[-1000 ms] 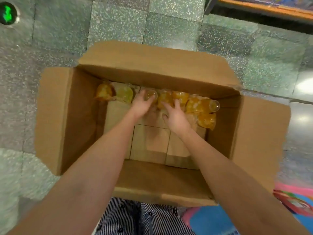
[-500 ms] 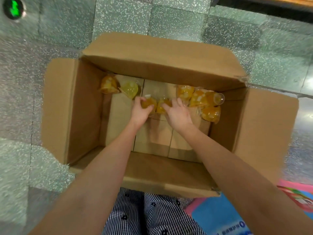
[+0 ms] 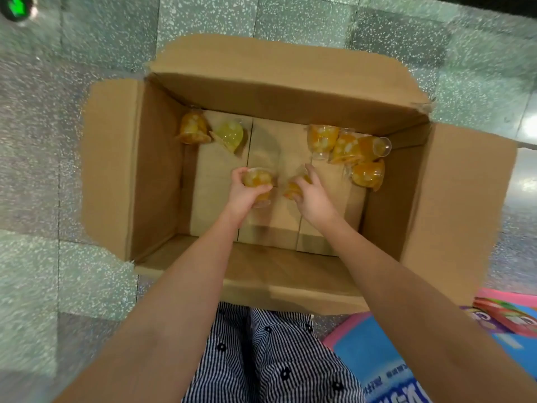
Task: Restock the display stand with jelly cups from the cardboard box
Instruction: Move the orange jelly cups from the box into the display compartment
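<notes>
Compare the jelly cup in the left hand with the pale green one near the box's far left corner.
The held cup is orange; the green cup is paler yellow-green. The left hand grips the held cup mid-box; the green cup lies loose, tipped, by the far wall. Both are clear jelly cups with white pieces, inside the cardboard box.

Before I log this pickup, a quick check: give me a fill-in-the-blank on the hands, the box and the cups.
The left hand and right hand each grip ____ cup inside the box.
The green cup lies in the far ____ corner.
The far right cluster holds ____ cups.
Missing: one; left; four.
</notes>
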